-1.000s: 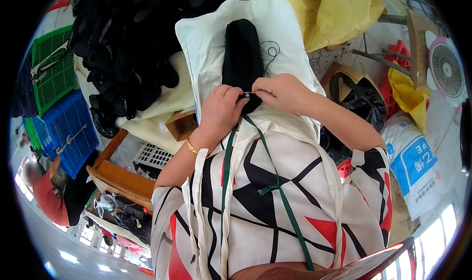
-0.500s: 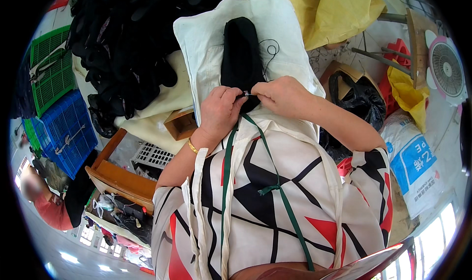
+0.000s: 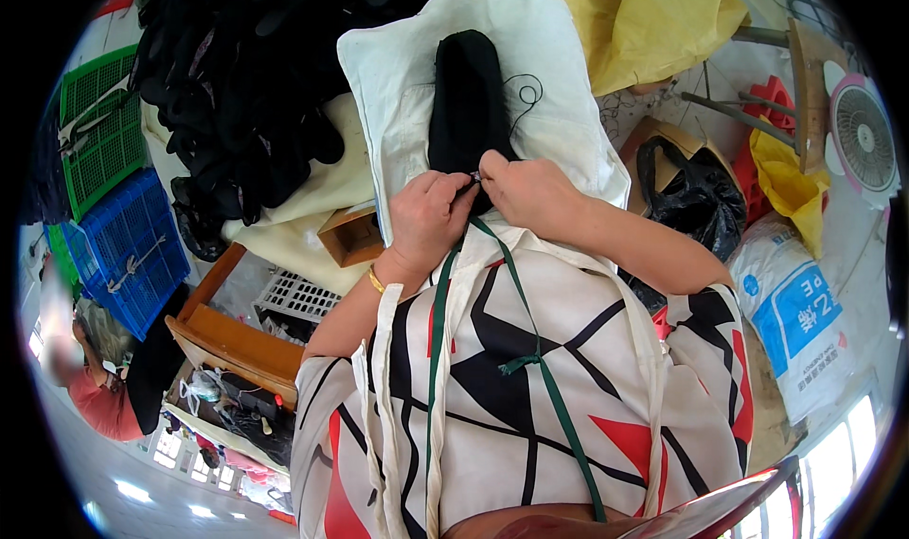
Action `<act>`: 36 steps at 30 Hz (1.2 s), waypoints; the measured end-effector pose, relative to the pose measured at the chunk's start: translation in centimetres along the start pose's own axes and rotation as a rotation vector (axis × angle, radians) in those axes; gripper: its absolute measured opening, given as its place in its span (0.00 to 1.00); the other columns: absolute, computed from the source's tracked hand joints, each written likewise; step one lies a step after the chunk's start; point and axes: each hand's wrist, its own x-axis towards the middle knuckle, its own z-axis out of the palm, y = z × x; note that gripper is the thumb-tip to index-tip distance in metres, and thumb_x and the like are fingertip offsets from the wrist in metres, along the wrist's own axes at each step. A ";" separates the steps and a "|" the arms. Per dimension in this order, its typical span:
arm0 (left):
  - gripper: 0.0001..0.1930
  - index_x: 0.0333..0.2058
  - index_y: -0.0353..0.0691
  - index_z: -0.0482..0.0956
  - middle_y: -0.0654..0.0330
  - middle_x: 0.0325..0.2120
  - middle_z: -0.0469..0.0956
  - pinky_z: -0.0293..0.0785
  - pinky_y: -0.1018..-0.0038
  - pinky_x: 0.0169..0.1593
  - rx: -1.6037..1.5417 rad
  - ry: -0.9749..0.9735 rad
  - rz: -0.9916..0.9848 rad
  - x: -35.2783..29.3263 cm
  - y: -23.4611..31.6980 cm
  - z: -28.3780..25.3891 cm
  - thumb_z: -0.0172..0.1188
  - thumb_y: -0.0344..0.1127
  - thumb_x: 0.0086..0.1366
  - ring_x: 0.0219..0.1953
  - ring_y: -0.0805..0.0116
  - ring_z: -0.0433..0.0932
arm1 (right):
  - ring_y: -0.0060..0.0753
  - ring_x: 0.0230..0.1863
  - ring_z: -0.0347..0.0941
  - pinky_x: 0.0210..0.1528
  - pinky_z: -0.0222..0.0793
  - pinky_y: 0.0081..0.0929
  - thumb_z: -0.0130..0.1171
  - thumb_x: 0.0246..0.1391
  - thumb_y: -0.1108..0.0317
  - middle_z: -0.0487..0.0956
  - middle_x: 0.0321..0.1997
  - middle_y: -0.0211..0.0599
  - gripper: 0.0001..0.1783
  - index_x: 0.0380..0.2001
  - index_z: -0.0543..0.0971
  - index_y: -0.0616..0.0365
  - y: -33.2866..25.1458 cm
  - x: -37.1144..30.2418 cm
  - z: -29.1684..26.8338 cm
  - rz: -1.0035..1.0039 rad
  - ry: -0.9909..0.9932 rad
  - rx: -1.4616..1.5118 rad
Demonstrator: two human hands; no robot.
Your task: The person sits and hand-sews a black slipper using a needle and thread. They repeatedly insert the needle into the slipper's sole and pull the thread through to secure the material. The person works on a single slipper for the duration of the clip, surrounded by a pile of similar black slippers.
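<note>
A black cloth shoe [image 3: 464,94] lies on a white cloth [image 3: 388,56] over my lap, its opening facing up and its near end between my hands. My left hand [image 3: 426,212] is closed, thumb and finger pinching the shoe's near edge. Closed in a pinch beside it, my right hand [image 3: 530,191] holds something too small to make out. The two sets of fingertips almost meet, and a tiny pale spot shows between them. A loose black thread [image 3: 526,92] curls over the cloth to the shoe's right.
A heap of black shoes [image 3: 237,75] lies at the far left, near green [image 3: 99,127] and blue crates [image 3: 128,255]. A wooden drawer [image 3: 237,350] stands left of me. On the right are a black plastic bag [image 3: 696,198], a fan [image 3: 864,132] and a white sack [image 3: 791,317]. Another person [image 3: 104,402] sits far left.
My right hand has shifted a little left, bringing its fingertips closer to my left hand's. The shoe and cloth sit almost as before. The person at far left has moved slightly.
</note>
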 end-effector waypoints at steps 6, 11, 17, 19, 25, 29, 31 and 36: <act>0.13 0.36 0.38 0.82 0.56 0.26 0.79 0.74 0.67 0.30 -0.033 0.012 0.091 -0.2 0.0 0.1 0.69 0.22 0.50 0.27 0.57 0.78 | 0.40 0.23 0.75 0.26 0.69 0.36 0.52 0.64 0.67 0.78 0.26 0.44 0.09 0.44 0.68 0.58 0.7 1.0 0.5 0.147 0.009 0.457; 0.16 0.38 0.41 0.81 0.60 0.30 0.79 0.76 0.68 0.31 0.068 -0.023 0.208 -0.2 -0.4 -0.2 0.66 0.23 0.47 0.30 0.60 0.78 | 0.24 0.27 0.73 0.32 0.71 0.29 0.54 0.63 0.65 0.76 0.24 0.31 0.09 0.41 0.73 0.59 -1.4 2.3 -4.9 0.436 -0.338 0.602; 0.15 0.37 0.40 0.81 0.60 0.30 0.79 0.76 0.70 0.31 0.112 -0.044 0.315 0.1 -0.9 -0.3 0.64 0.24 0.48 0.30 0.61 0.78 | 0.44 0.33 0.74 0.35 0.70 0.34 0.58 0.60 0.64 0.74 0.32 0.38 0.08 0.33 0.75 0.58 0.4 3.0 -1.5 -0.061 0.016 0.170; 0.15 0.37 0.40 0.81 0.60 0.29 0.78 0.76 0.69 0.31 0.093 -0.036 0.295 -0.1 -1.2 -0.1 0.64 0.24 0.48 0.30 0.61 0.78 | 0.48 0.34 0.73 0.35 0.70 0.37 0.58 0.60 0.65 0.73 0.33 0.40 0.08 0.32 0.74 0.58 -0.3 3.2 -0.8 -0.051 0.092 0.146; 0.16 0.38 0.41 0.82 0.60 0.30 0.79 0.77 0.69 0.32 0.030 -0.072 0.254 0.0 -1.3 0.2 0.65 0.23 0.46 0.30 0.60 0.78 | 0.50 0.34 0.71 0.35 0.69 0.38 0.56 0.61 0.68 0.72 0.32 0.42 0.06 0.32 0.72 0.58 -1.4 5.8 -0.9 -0.148 0.515 0.270; 0.17 0.38 0.41 0.82 0.60 0.30 0.79 0.77 0.69 0.32 0.018 -0.049 0.254 -0.4 -1.6 0.0 0.66 0.23 0.46 0.31 0.60 0.78 | 0.46 0.34 0.72 0.37 0.69 0.36 0.58 0.60 0.65 0.73 0.32 0.39 0.08 0.32 0.75 0.57 0.0 5.0 -2.9 -0.049 0.251 0.185; 0.17 0.38 0.41 0.82 0.60 0.30 0.79 0.77 0.69 0.32 0.031 -0.034 0.271 -0.3 -1.6 0.0 0.66 0.23 0.46 0.31 0.60 0.79 | 0.45 0.35 0.74 0.36 0.70 0.36 0.59 0.59 0.61 0.75 0.33 0.37 0.10 0.32 0.77 0.56 0.0 3.9 -3.1 -0.063 0.126 0.128; 0.17 0.38 0.40 0.82 0.61 0.30 0.79 0.77 0.71 0.31 0.055 -0.042 0.313 -0.2 -1.7 0.0 0.65 0.23 0.45 0.30 0.62 0.78 | 0.46 0.36 0.75 0.36 0.71 0.38 0.56 0.61 0.59 0.76 0.34 0.37 0.10 0.33 0.78 0.54 -0.3 3.2 -1.4 -0.069 0.008 -0.023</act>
